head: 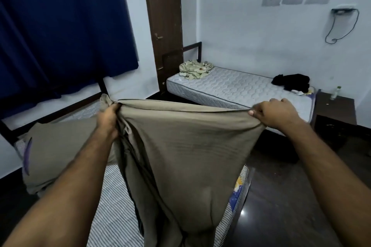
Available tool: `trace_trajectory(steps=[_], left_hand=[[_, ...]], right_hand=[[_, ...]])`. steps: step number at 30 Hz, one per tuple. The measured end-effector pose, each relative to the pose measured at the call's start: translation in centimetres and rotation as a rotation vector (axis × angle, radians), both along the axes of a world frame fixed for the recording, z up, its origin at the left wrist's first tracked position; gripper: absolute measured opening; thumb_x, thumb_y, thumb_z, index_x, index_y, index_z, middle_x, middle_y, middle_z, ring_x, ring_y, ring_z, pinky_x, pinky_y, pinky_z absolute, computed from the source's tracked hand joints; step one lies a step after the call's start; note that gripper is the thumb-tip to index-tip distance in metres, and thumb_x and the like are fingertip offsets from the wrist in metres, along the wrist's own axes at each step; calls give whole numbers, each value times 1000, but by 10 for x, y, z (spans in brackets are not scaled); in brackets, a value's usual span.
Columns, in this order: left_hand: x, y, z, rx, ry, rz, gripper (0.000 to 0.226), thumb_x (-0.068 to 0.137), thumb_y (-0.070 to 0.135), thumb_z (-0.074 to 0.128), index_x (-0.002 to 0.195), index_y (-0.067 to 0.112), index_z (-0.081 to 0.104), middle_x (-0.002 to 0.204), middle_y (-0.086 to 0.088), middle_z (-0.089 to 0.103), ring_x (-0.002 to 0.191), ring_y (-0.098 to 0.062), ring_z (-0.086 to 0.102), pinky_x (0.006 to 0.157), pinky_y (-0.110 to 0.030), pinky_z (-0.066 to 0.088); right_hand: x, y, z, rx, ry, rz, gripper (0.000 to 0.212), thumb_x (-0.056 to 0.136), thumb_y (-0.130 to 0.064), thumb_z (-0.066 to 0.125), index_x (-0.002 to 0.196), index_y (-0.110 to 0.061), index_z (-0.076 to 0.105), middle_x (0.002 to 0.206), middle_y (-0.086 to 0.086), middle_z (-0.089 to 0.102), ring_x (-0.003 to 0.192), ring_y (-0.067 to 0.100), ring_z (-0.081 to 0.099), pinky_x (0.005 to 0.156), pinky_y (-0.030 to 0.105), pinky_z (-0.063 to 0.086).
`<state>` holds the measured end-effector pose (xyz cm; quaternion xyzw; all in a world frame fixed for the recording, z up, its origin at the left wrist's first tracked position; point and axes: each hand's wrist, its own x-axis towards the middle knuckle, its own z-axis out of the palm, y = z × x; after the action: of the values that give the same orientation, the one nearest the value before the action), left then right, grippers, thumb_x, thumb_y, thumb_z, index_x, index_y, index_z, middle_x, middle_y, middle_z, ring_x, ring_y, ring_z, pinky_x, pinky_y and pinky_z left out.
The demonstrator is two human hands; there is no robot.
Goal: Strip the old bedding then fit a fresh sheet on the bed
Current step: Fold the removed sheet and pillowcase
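A brown-grey sheet (180,146) hangs stretched between both hands above the near bed. My left hand (108,120) grips a bunched corner of it at the left. My right hand (275,113) pinches its top edge at the right. The cloth drapes down over the striped mattress (112,196) of the near bed. A pillow in a matching brown-grey case (60,150) lies at the head of that bed, to the left.
A second bed with a bare quilted mattress (236,86) stands across the dark floor (281,196), with crumpled patterned cloth (194,69) and black clothes (291,83) on it. A dark bedside table (335,118) with a bottle (336,92), a brown door (164,22) and blue curtain (60,26) surround.
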<state>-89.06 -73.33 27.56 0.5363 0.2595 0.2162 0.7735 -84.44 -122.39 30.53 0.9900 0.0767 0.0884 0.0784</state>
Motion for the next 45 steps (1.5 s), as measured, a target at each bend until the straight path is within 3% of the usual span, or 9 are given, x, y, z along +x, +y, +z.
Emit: trace_trajectory(steps=[3, 11, 17, 22, 26, 30, 37, 41, 45], left_hand=[[-9, -12, 7, -5, 85, -190, 18, 98, 27, 56, 95, 16, 70, 74, -1, 75, 61, -14, 71, 70, -33, 58], [-20, -11, -5, 121, 273, -300, 15, 100, 18, 58, 87, 13, 64, 67, -8, 73, 54, -19, 69, 57, -31, 57], [-31, 11, -28, 749, 156, -112, 22, 83, 3, 78, 72, 16, 65, 64, 6, 66, 62, -13, 59, 68, -32, 48], [-48, -1, -32, 510, -29, -35, 16, 86, -2, 74, 88, 13, 71, 71, 13, 74, 74, -6, 67, 72, -18, 55], [-55, 3, -41, 377, 38, -258, 24, 89, 4, 73, 112, -3, 71, 107, -17, 74, 96, -28, 70, 93, -41, 55], [-54, -1, -44, 483, 168, -150, 5, 89, 12, 75, 88, 9, 71, 85, -6, 75, 85, -25, 69, 86, -41, 55], [-74, 0, -17, 86, 93, -439, 23, 82, 15, 80, 102, 6, 72, 92, -13, 77, 75, -22, 76, 63, -33, 62], [-103, 42, -19, 98, 103, -639, 84, 20, 31, 107, 93, 1, 78, 94, -16, 77, 80, -26, 76, 66, -36, 63], [-114, 59, -34, -136, 21, -516, 84, 36, 38, 106, 107, 6, 75, 103, -14, 77, 93, -24, 76, 80, -45, 63]], right_hand=[[1, 7, -6, -80, -9, -102, 51, 97, -67, 38, 116, -32, 70, 113, 4, 70, 120, 22, 53, 101, 39, 35], [-2, 11, -22, 497, -318, -67, 40, 92, -57, 59, 99, -21, 75, 98, 13, 64, 104, 38, 47, 87, 45, 42], [-11, 18, -6, 797, -520, 99, 25, 88, -45, 72, 93, -20, 75, 93, 7, 54, 102, 33, 43, 86, 47, 43], [-13, 23, 6, 690, -592, -68, 28, 90, -44, 68, 98, -17, 73, 106, 17, 52, 109, 40, 44, 87, 50, 41], [-5, 26, -3, 468, -535, -256, 37, 93, -43, 63, 101, -9, 73, 105, 25, 56, 107, 46, 48, 86, 52, 43], [-2, 38, -13, 433, -402, -153, 38, 94, -44, 61, 99, -8, 74, 95, 22, 67, 101, 42, 55, 86, 46, 44], [7, 37, -16, 742, -56, 214, 23, 75, -45, 84, 81, -23, 78, 89, 4, 49, 99, 29, 52, 85, 32, 43], [0, 21, -7, 838, 66, 384, 20, 74, -38, 84, 82, -21, 77, 113, 2, 46, 111, 14, 43, 99, 24, 34], [-2, 8, -14, 1492, 554, 571, 36, 82, -26, 76, 87, 7, 60, 94, 6, 62, 85, 10, 61, 78, 19, 50]])
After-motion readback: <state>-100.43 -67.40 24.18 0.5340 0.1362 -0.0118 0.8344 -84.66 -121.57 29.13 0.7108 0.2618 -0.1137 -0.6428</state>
